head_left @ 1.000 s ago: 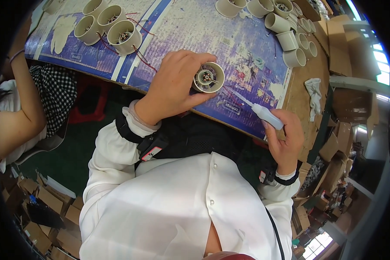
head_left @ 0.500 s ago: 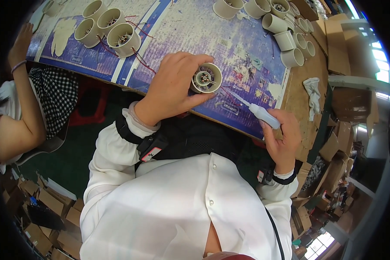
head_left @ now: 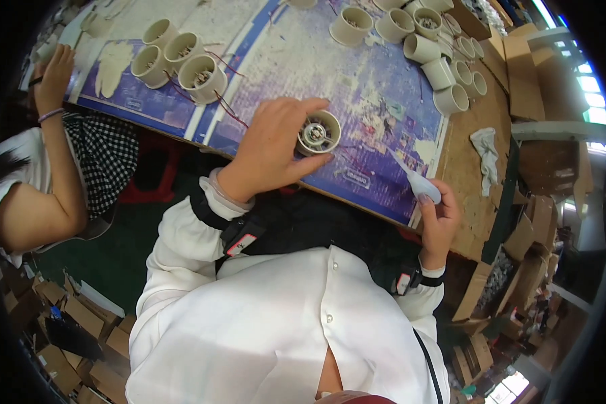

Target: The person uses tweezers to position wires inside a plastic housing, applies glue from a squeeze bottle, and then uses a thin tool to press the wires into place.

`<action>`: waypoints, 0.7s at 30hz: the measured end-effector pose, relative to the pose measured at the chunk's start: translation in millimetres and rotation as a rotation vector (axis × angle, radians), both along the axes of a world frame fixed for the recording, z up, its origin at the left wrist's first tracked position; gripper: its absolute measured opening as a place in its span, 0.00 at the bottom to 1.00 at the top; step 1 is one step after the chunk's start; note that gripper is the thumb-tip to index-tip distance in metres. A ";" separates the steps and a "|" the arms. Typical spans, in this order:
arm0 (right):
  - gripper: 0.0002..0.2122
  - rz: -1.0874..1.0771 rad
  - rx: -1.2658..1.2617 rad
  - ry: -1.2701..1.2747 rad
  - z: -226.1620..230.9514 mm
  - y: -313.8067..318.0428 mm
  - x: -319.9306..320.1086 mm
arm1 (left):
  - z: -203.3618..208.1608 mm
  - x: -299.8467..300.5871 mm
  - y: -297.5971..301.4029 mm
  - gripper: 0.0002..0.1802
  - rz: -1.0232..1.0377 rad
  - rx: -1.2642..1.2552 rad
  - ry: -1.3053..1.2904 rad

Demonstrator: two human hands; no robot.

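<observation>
My left hand (head_left: 271,145) grips a cream round housing (head_left: 335,132) from its left side, thumb and index finger around the rim. Its open top faces up and shows a ring-shaped inner part with small pieces at the centre. In my right hand (head_left: 440,219), closed around it, is a pale plastic squeeze bottle (head_left: 422,187) with a long thin nozzle tilted up to the left. The nozzle is apart from the housing. A group of similar cream housings (head_left: 202,79) with red wires stands to the left, small parts inside them.
More cream cups (head_left: 450,99) crowd the back right, some on their sides. A white cloth (head_left: 485,158) lies on the bare wood at right. At left sits another person (head_left: 44,195), one hand at the table. Cardboard boxes (head_left: 518,236) stand at right beyond the table (head_left: 384,195).
The squeeze bottle and my right hand have shifted slightly right, taking the nozzle away from the housing. My view has tilted a little; my left hand still grips the housing.
</observation>
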State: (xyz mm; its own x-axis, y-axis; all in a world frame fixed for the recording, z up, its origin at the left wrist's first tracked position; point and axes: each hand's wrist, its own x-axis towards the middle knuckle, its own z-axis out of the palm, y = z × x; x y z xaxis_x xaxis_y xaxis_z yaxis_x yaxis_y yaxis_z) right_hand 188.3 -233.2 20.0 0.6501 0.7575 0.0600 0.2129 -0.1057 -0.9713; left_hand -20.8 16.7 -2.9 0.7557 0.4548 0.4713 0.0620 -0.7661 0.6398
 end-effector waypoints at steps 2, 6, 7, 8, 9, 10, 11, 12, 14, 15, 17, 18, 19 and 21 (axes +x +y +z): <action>0.13 -0.030 0.047 0.073 -6.0 -5.8 6.8 | 3.3 0.6 -0.6 0.34 0.004 -0.005 0.043; 0.14 -0.071 0.141 0.253 -13.8 0.4 7.6 | 6.7 3.6 -6.7 0.35 0.109 0.152 0.053; 0.14 -0.059 0.163 0.269 -10.9 4.8 7.0 | 10.2 -0.5 -1.4 0.35 0.120 0.176 0.060; 0.15 -0.050 0.180 0.280 -10.1 7.1 8.3 | 13.6 -3.4 2.0 0.36 0.185 0.237 0.082; 0.15 -0.041 0.197 0.283 -11.7 10.3 9.2 | 16.7 -6.8 6.0 0.36 0.249 0.297 0.102; 0.15 -0.032 0.197 0.283 -12.7 12.6 9.4 | 19.6 -9.9 9.1 0.36 0.311 0.353 0.120; 0.15 -0.026 0.197 0.282 -13.8 14.6 9.4 | 21.5 -13.5 14.2 0.36 0.315 0.365 0.118; 0.15 -0.021 0.196 0.280 -14.7 15.8 10.0 | 22.8 -18.0 21.7 0.36 0.385 0.411 0.160; 0.14 -0.006 0.209 0.288 -15.7 16.6 11.0 | 25.2 -27.7 36.6 0.36 0.522 0.500 0.241; 0.14 0.007 0.209 0.296 -16.1 16.7 11.7 | 25.9 -31.0 42.2 0.36 0.517 0.511 0.236; 0.14 0.012 0.220 0.303 -16.9 16.0 11.6 | 27.0 -35.6 52.8 0.37 0.586 0.555 0.300; 0.14 0.011 0.223 0.310 -16.7 15.6 11.0 | 30.6 -33.4 55.9 0.38 0.620 0.574 0.330; 0.14 0.010 0.225 0.318 -16.6 15.3 10.4 | 35.4 -30.4 58.1 0.38 0.613 0.581 0.323; 0.14 -0.002 0.233 0.324 -16.6 15.2 11.6 | 44.8 -24.5 62.2 0.37 0.503 0.556 0.308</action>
